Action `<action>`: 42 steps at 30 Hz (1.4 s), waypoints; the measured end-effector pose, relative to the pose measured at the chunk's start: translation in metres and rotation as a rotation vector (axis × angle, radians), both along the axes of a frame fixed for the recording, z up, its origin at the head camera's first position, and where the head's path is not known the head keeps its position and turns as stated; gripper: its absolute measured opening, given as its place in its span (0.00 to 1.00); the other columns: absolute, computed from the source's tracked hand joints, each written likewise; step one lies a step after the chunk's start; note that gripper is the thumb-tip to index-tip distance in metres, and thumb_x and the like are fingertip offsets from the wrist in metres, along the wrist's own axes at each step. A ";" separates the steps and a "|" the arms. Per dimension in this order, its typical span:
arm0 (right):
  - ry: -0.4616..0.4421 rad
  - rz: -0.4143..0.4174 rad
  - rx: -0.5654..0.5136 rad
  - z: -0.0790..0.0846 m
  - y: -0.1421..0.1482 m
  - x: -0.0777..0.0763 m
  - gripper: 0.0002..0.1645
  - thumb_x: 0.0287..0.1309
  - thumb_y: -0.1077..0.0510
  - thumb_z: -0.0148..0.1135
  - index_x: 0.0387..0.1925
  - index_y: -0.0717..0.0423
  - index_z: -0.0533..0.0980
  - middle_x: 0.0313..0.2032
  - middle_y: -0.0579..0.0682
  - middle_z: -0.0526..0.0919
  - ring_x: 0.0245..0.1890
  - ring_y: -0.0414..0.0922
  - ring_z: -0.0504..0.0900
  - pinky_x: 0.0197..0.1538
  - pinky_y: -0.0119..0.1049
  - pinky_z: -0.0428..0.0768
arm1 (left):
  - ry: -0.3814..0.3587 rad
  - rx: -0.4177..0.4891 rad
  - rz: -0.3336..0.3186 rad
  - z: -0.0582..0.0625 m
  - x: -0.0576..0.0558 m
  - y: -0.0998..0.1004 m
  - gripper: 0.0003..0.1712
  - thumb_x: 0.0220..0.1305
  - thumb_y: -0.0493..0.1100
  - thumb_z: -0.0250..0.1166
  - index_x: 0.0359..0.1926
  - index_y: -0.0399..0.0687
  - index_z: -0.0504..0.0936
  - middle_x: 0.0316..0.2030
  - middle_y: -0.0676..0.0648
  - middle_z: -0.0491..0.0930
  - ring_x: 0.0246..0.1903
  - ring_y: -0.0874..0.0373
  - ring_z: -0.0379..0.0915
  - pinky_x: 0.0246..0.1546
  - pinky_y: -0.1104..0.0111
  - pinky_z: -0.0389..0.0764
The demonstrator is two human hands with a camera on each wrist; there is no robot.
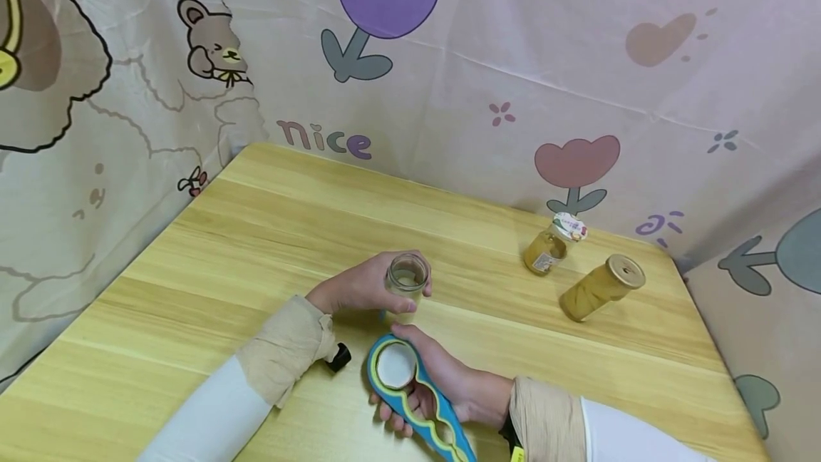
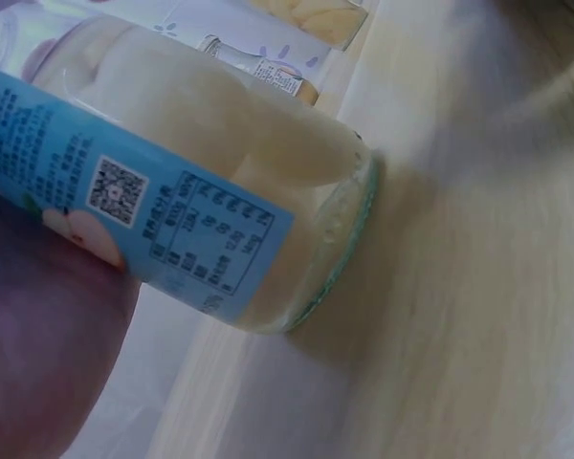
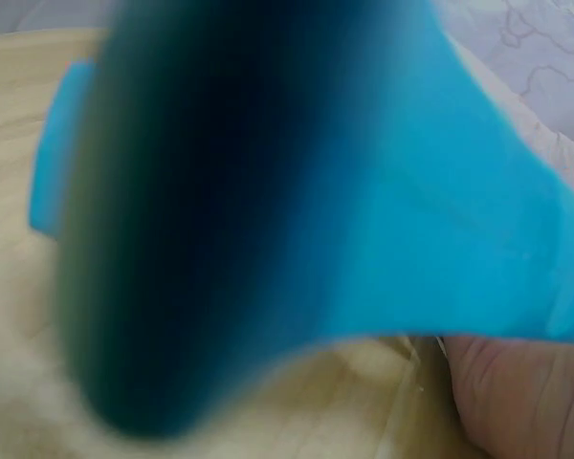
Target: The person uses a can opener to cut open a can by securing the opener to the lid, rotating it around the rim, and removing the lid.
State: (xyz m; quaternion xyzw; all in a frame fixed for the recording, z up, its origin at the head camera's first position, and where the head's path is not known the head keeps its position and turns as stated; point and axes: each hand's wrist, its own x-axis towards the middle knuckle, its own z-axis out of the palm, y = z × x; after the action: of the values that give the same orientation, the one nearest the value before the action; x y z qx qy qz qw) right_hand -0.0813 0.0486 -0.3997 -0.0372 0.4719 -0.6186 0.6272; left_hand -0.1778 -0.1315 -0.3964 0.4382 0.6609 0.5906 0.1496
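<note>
My left hand (image 1: pixel 365 284) grips an uncapped glass jar (image 1: pixel 407 280) whose mouth faces up toward the head camera. In the left wrist view the jar (image 2: pixel 239 143) has a blue printed label (image 2: pixel 163 210) and pale fruit pieces in liquid. Just below it in the head view, my right hand (image 1: pixel 455 380) holds a blue-and-yellow jar opener (image 1: pixel 442 405). A round lid (image 1: pixel 395 365), white side up, sits within the opener's largest ring. The opener (image 3: pixel 459 191) fills much of the right wrist view, blurred up close and hiding most of that hand.
To the right on the wooden table (image 1: pixel 288 205) stand a small jar with a patterned lid (image 1: pixel 554 244) and a taller lidded jar of yellow fruit (image 1: pixel 599 287). A printed curtain (image 1: pixel 449 91) borders the table's back. A small black object (image 1: pixel 338 357) shows by the left wrist.
</note>
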 end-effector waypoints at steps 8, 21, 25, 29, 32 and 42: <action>0.014 0.021 0.006 -0.001 0.000 -0.001 0.50 0.60 0.23 0.26 0.35 0.62 0.76 0.26 0.48 0.83 0.22 0.40 0.78 0.30 0.34 0.77 | 0.002 -0.003 -0.004 0.001 -0.001 0.000 0.17 0.57 0.40 0.68 0.47 0.46 0.74 0.41 0.45 0.78 0.44 0.51 0.74 0.53 0.60 0.74; 0.058 -0.014 0.030 0.004 0.002 -0.001 0.50 0.61 0.24 0.29 0.33 0.64 0.76 0.26 0.50 0.83 0.22 0.41 0.79 0.29 0.34 0.78 | -0.029 0.019 -0.016 0.004 0.000 0.000 0.18 0.56 0.36 0.68 0.47 0.44 0.74 0.42 0.44 0.77 0.45 0.50 0.73 0.53 0.60 0.74; 0.076 -0.003 0.038 0.006 0.001 0.000 0.51 0.61 0.24 0.29 0.33 0.66 0.77 0.26 0.51 0.84 0.22 0.41 0.79 0.28 0.34 0.78 | -0.038 0.030 -0.015 0.003 0.001 0.000 0.18 0.56 0.36 0.68 0.47 0.44 0.74 0.41 0.44 0.77 0.45 0.51 0.74 0.53 0.60 0.74; 0.088 -0.003 0.076 0.008 0.000 0.003 0.48 0.60 0.23 0.32 0.25 0.62 0.76 0.26 0.53 0.84 0.21 0.42 0.80 0.26 0.34 0.78 | -0.042 0.030 -0.013 0.002 0.001 0.000 0.18 0.56 0.38 0.68 0.47 0.45 0.74 0.41 0.45 0.78 0.46 0.51 0.74 0.54 0.59 0.73; 0.098 -0.023 0.118 0.009 0.001 0.006 0.44 0.59 0.23 0.34 0.21 0.57 0.72 0.25 0.55 0.84 0.21 0.43 0.81 0.25 0.35 0.79 | -0.040 0.026 -0.015 0.002 0.001 0.000 0.18 0.57 0.39 0.68 0.47 0.45 0.74 0.41 0.45 0.78 0.46 0.50 0.74 0.54 0.59 0.73; 0.145 -0.064 0.204 0.011 0.003 0.012 0.41 0.56 0.20 0.38 0.25 0.53 0.69 0.25 0.57 0.83 0.18 0.45 0.80 0.23 0.34 0.79 | -0.035 0.019 0.000 0.002 0.003 0.000 0.18 0.56 0.39 0.68 0.47 0.47 0.74 0.41 0.46 0.78 0.46 0.43 0.74 0.53 0.58 0.74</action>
State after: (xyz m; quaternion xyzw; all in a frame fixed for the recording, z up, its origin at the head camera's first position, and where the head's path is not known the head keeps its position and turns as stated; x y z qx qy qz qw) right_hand -0.0696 0.0514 -0.3887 -0.0027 0.5771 -0.5830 0.5719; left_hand -0.1747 -0.1315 -0.3941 0.4292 0.6526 0.6043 0.1572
